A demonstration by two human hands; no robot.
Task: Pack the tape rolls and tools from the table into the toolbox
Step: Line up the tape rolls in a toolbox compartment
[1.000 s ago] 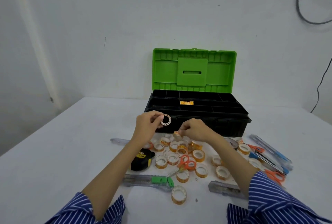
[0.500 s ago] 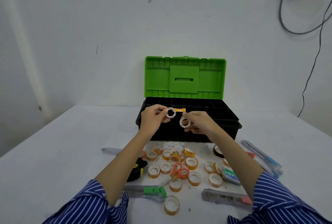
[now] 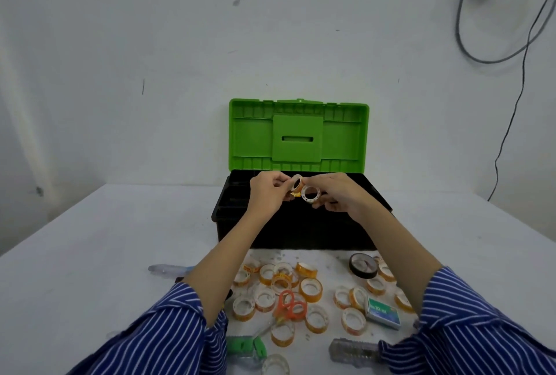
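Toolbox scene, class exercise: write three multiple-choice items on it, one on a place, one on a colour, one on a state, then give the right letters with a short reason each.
1. Where is the black tape roll?
A. On the table, right of the orange scissors
B. Inside the toolbox
C. In the left hand

2. What colour is the toolbox lid?
A. Red
B. Green
C. Blue

3. What is the right hand doing?
A. Resting flat on the table
B. Gripping the scissors
C. Holding a tape roll above the open toolbox

Answers:
1 A: the black tape roll lies on the table, right of the orange scissors.
2 B: the toolbox lid stands open, bright green.
3 C: the right hand pinches a tape roll above the toolbox.
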